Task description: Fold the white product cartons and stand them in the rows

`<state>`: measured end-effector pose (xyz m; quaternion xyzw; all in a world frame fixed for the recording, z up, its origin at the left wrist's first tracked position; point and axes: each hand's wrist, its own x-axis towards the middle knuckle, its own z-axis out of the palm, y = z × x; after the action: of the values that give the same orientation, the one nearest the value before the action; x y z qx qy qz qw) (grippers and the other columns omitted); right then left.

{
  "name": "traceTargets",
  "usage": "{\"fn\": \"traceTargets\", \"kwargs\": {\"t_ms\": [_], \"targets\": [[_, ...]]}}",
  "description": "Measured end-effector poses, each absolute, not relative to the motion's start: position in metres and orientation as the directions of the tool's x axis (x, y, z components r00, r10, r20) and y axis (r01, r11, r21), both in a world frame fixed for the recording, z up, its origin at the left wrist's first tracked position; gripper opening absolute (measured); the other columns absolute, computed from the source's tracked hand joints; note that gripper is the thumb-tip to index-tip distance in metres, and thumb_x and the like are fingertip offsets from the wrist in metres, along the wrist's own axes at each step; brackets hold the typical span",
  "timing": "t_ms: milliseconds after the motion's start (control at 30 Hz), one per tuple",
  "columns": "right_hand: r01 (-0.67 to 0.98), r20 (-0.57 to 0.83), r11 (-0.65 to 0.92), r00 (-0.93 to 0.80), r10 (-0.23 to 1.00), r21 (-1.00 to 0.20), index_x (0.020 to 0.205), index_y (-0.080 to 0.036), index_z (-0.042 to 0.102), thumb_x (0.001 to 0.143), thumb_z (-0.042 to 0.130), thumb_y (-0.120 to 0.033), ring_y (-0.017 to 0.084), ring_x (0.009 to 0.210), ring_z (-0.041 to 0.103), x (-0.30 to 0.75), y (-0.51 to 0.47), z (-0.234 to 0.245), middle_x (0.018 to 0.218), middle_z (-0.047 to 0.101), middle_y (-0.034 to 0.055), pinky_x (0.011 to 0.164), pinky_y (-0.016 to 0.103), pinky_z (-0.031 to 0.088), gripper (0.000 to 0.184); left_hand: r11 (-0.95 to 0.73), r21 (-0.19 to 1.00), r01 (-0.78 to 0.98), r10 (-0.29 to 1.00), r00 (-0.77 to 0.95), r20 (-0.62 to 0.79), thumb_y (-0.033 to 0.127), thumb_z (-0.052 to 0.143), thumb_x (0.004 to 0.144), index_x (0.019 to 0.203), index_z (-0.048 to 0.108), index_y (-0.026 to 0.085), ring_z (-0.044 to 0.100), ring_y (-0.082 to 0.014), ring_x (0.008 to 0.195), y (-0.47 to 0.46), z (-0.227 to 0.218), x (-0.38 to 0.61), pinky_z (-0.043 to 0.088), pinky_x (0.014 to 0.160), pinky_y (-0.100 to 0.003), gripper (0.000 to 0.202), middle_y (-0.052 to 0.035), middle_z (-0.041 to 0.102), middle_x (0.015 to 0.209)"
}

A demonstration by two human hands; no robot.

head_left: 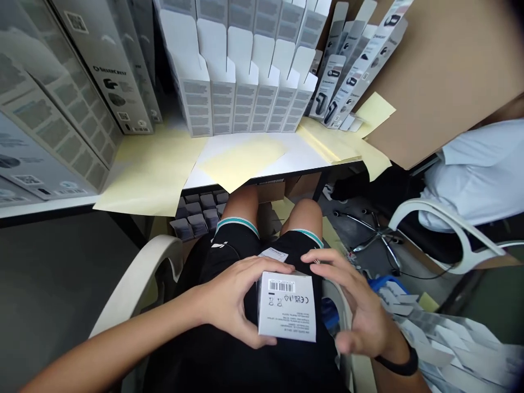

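Over my lap, my left hand (241, 300) grips a small white carton (286, 322) by its left side, thumb at the near edge and fingers along the far edge. The panel facing me carries a barcode, CE and recycling marks and small print, all upside down or sideways. Just right of the carton, my right hand (352, 305) is apart from it, with fingers and thumb spread and nothing between them. Beyond the carton a printed white flap or card (274, 254) shows, partly hidden; I cannot tell whether it belongs to the carton.
Upright open-flapped cartons (245, 103) stand in rows on the white desk (200, 177), among yellow paper sheets (155, 169). Larger printed boxes (123, 93) are at left. Below right lie flattened cartons (454, 349). A person in a white shirt (483, 169) sits at right.
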<state>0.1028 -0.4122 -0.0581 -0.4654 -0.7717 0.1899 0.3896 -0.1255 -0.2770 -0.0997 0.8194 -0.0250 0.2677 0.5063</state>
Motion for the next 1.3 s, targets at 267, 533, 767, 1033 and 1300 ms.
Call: {"fn": "traceTargets", "kwargs": {"t_ms": [267, 533, 767, 1033, 1300], "targets": [[0.695, 0.212, 0.623, -0.589, 0.78, -0.359, 0.104, -0.016, 0.065, 0.096, 0.055, -0.01, 0.018, 0.087, 0.053, 0.075, -0.371, 0.008, 0.102, 0.061, 0.0083, 0.076, 0.034, 0.044, 0.014, -0.438, 0.842, -0.316, 0.227, 0.867, 0.444, 0.04, 0.088, 0.059, 0.136, 0.046, 0.024, 0.067, -0.0263, 0.109, -0.27, -0.102, -0.132, 0.049, 0.1, -0.038, 0.089, -0.0082, 0.066, 0.124], [0.628, 0.153, 0.778, -0.767, 0.623, -0.022, 0.085, -0.012, 0.067, 0.092, 0.055, -0.005, 0.021, 0.082, 0.048, 0.058, -0.344, 0.011, 0.1, 0.065, 0.0117, 0.075, 0.038, 0.042, 0.015, -0.4, 0.893, -0.204, 0.324, 0.88, 0.346, 0.041, 0.089, 0.058, 0.129, 0.05, 0.022, 0.066, -0.0219, 0.095, -0.269, -0.107, -0.14, 0.05, 0.086, -0.031, 0.083, -0.0044, 0.067, 0.11], [0.484, 0.159, 0.87, -0.87, 0.467, 0.092, 0.071, -0.013, 0.063, 0.091, 0.052, -0.003, 0.019, 0.071, 0.042, 0.059, -0.335, 0.004, 0.076, 0.059, 0.0082, 0.074, 0.04, 0.044, 0.025, -0.336, 0.933, -0.133, 0.393, 0.88, 0.267, 0.04, 0.089, 0.058, 0.127, 0.053, 0.021, 0.065, -0.02, 0.091, -0.274, -0.104, -0.143, 0.05, 0.084, -0.029, 0.08, -0.0028, 0.067, 0.105], [0.492, 0.207, 0.871, -0.85, 0.484, -0.013, 0.08, -0.012, 0.063, 0.094, 0.051, -0.007, 0.019, 0.075, 0.047, 0.068, -0.331, -0.009, 0.079, 0.06, 0.0077, 0.076, 0.039, 0.045, 0.019, -0.319, 0.939, -0.124, 0.411, 0.875, 0.255, 0.037, 0.09, 0.057, 0.126, 0.054, 0.02, 0.065, -0.0212, 0.093, -0.276, -0.104, -0.142, 0.05, 0.084, -0.03, 0.08, -0.0038, 0.068, 0.106], [0.541, 0.279, 0.837, -0.795, 0.539, -0.075, 0.08, -0.011, 0.063, 0.092, 0.052, -0.004, 0.019, 0.074, 0.049, 0.07, -0.33, -0.014, 0.076, 0.062, 0.0081, 0.073, 0.038, 0.047, 0.017, -0.341, 0.93, -0.14, 0.414, 0.865, 0.282, 0.035, 0.089, 0.058, 0.128, 0.051, 0.02, 0.065, -0.0205, 0.094, -0.275, -0.106, -0.142, 0.05, 0.083, -0.029, 0.082, -0.0059, 0.068, 0.112]]}}
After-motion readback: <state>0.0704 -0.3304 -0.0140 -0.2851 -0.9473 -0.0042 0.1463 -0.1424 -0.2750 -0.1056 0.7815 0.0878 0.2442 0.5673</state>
